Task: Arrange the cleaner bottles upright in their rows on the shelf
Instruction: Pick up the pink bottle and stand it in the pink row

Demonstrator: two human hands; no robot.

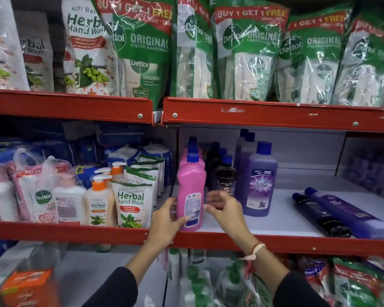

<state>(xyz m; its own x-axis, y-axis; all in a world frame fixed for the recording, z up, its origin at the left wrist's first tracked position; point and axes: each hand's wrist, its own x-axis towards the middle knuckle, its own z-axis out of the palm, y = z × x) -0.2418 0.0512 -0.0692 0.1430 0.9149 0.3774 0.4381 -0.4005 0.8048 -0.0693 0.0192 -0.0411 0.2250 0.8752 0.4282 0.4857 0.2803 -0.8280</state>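
A pink cleaner bottle (191, 191) with a blue cap stands upright at the front of its row on the white shelf (279, 220). My left hand (167, 218) wraps its lower left side. My right hand (223, 207) hovers just right of it, fingers spread, touching nothing I can make out. Behind it stand more pink bottles. A dark Bactin bottle (225, 176) and a purple Bactin bottle (259, 182) stand upright in rows to the right. Two bottles lie flat at the right: a dark one (319, 216) and a purple one (350, 214).
Red shelf edges (275, 240) run across front and above. Herbal hand wash pouches (131, 202) and pump bottles (98, 204) fill the left bay. Dettol refill packs (248, 54) crowd the upper shelf. More packs sit on the shelf below.
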